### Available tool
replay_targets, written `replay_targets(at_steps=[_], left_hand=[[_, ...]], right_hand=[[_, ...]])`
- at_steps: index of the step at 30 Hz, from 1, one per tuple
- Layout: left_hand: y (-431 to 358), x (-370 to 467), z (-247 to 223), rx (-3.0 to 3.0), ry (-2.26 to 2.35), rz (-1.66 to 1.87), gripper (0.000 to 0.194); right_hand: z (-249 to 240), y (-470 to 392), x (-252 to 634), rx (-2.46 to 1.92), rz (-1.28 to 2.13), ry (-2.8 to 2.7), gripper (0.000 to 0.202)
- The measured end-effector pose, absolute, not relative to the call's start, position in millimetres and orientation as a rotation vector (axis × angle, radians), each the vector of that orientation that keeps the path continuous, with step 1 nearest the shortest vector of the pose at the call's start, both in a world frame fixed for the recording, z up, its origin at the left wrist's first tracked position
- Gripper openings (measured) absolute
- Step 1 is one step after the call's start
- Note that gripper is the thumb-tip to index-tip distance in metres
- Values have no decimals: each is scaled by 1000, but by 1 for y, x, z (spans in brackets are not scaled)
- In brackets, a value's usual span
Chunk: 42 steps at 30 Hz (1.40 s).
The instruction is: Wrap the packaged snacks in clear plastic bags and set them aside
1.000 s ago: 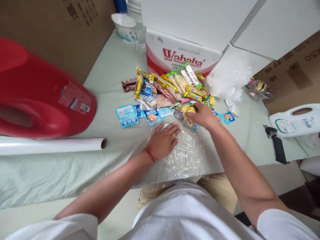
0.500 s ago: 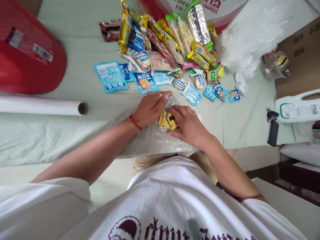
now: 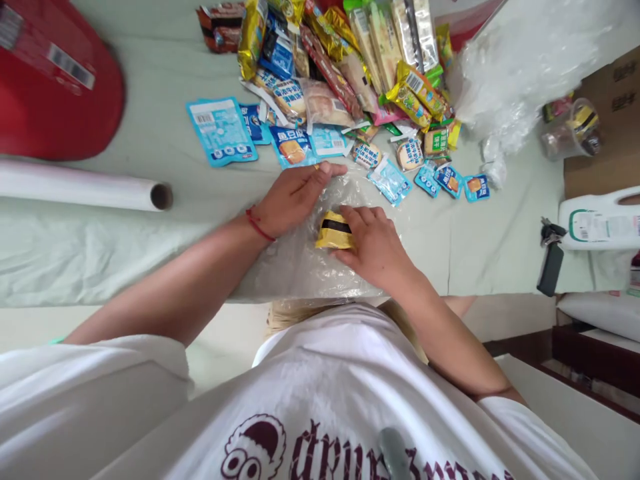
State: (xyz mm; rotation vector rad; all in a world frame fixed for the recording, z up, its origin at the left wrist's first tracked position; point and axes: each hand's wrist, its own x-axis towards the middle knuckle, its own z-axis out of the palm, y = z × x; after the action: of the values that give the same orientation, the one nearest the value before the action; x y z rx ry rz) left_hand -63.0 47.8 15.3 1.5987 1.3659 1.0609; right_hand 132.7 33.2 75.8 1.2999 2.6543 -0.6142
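Observation:
A yellow snack packet [image 3: 334,231] with a black band lies on a clear plastic bag [image 3: 300,270] near the table's front edge. My right hand [image 3: 375,245] grips the packet's right end, thumb on the near side and fingers on the far side. My left hand [image 3: 297,197], with a red cord at its wrist, rests on the bag's far left part. Its fingers stretch to the right and hold nothing that I can see. Just beyond the hands lie blue snack sachets [image 3: 293,145] and a small light-blue sachet [image 3: 390,180].
A heap of wrapped snacks [image 3: 330,100] covers the back middle. On the left are a red bucket-like container [image 3: 60,87] and a white roll [image 3: 80,185]. Crumpled clear plastic [image 3: 525,73], a plastic cup [image 3: 575,130], a white bottle [image 3: 600,223] and keys [image 3: 551,257] stand or lie right.
My left hand has drawn slightly left, away from my right hand. The yellow packaging has turned, so its black band now faces up. The whole view has shifted a little.

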Motion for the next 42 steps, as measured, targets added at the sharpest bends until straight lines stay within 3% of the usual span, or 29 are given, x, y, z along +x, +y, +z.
replay_targets(at_steps=[7, 13, 18, 22, 25, 28, 31, 35, 39, 42], left_hand=[[53, -72, 11, 2044, 1295, 802, 55], [52, -71, 11, 1852, 1306, 948, 59], [54, -72, 11, 1706, 1303, 990, 70], [53, -72, 14, 1676, 1311, 1066, 65], [51, -74, 19, 1611, 1355, 1180, 54], [51, -80, 19, 1669, 1490, 1268, 45], [56, -85, 16, 1870, 1728, 1137, 42], [61, -87, 13, 1948, 1891, 781, 57], [60, -90, 15, 1984, 1898, 667, 65], [59, -97, 15, 1981, 1929, 646, 44]], right_hand=[[70, 38, 156, 1324, -670, 2684, 66], [88, 43, 151, 1199, -745, 2766, 67], [75, 31, 131, 1089, -677, 2700, 71], [77, 34, 147, 1039, -896, 2834, 82], [90, 57, 167, 1129, -968, 3000, 59], [92, 96, 177, 1287, -748, 3082, 38], [77, 133, 170, 1179, -637, 3075, 45], [56, 157, 155, 1077, -582, 2969, 61], [50, 165, 153, 1050, -620, 2887, 26], [50, 171, 158, 1002, -780, 2909, 7]])
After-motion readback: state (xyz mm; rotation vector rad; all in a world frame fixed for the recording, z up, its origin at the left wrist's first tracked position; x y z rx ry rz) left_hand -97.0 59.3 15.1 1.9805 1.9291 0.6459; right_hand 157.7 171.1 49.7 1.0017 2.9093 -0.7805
